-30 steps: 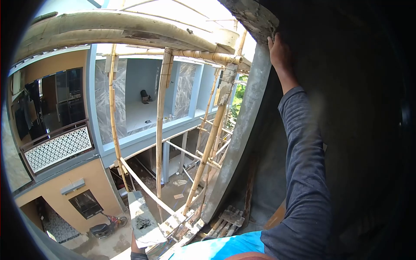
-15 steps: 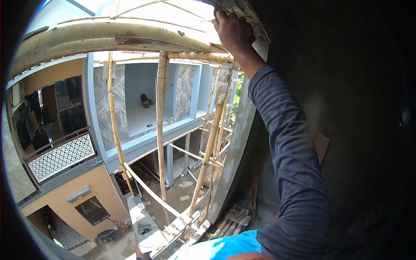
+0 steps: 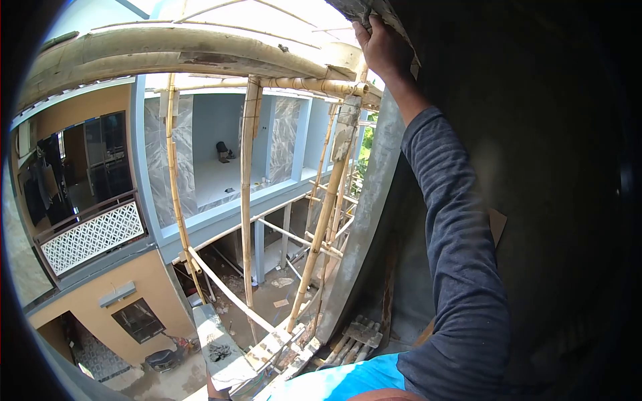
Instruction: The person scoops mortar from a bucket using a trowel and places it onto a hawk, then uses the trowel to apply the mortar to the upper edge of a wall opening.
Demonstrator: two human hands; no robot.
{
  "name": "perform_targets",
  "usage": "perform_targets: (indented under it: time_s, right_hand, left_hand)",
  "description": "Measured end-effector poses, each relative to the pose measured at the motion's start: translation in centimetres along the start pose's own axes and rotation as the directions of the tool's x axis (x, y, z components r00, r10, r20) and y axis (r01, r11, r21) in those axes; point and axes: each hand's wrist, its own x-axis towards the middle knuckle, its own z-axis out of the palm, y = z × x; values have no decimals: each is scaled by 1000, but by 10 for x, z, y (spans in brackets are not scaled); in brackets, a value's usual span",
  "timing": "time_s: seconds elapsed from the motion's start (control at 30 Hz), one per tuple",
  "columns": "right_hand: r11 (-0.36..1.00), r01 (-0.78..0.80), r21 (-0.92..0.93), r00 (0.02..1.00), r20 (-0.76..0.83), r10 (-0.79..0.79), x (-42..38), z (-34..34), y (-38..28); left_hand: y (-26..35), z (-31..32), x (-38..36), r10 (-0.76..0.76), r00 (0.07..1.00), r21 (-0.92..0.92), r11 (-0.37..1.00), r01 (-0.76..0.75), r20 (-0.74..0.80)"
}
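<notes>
My right hand (image 3: 389, 52) is raised at the top, closed on what looks like a trowel (image 3: 365, 16), most of it hidden by the fingers and the frame's edge. The tool is against the rough grey edge of the wall overhead. Low on the left, a pale flat board (image 3: 231, 367) slopes downward, bearing a small smear of dark wet mortar (image 3: 219, 351). Beneath its near end my left hand (image 3: 215, 387) supports the board. Only the wrist area shows and the fingers are hidden.
A dark plastered wall (image 3: 555, 200) stands close on my right, ending in a grey column edge (image 3: 361, 220). Bamboo scaffolding poles (image 3: 314, 247) rise ahead, with a thick horizontal beam (image 3: 167, 53) above. Planks (image 3: 364, 332) lie below; the ground is well beneath, beside a parked motorcycle (image 3: 164, 359).
My right hand has shifted right along the overhead edge, its grip turned. The mortar on the board looks flatter and smaller. The board has moved only slightly left with the view.
</notes>
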Motion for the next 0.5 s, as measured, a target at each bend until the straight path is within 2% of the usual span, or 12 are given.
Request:
perform_targets:
  time_s: [0.07,0.13,0.23,0.27,0.37,0.43,0.5]
  right_hand:
    - [999,35,-6,999,-37,-36,3,2,12]
    - [1000,-15,16,999,39,14,7,-2,19]
    - [998,-50,-25,998,48,51,1,-13,23]
    - [996,-74,-52,996,40,77,-3,-20,21]
    - [997,-30,-68,1000,-4,29,-9,1,68]
    - [994,-65,-87,997,34,68,-18,-9,77]
    - [989,-101,-109,991,72,109,-35,-30,77]
  left_hand:
    - [0,-1,1,-9,1000,-3,1000,9,-1]
    - [-2,-3,5,-19,1000,-5,1000,19,4]
    - [-8,-7,13,-56,998,25,998,55,43]
    - [-8,-5,14,-56,998,24,998,56,5]
    - [-10,3,12,-53,998,38,998,54,-16]
    - [-10,3,14,-53,999,56,997,53,-2]
    - [-6,-4,18,-44,976,290,957,-20,212]
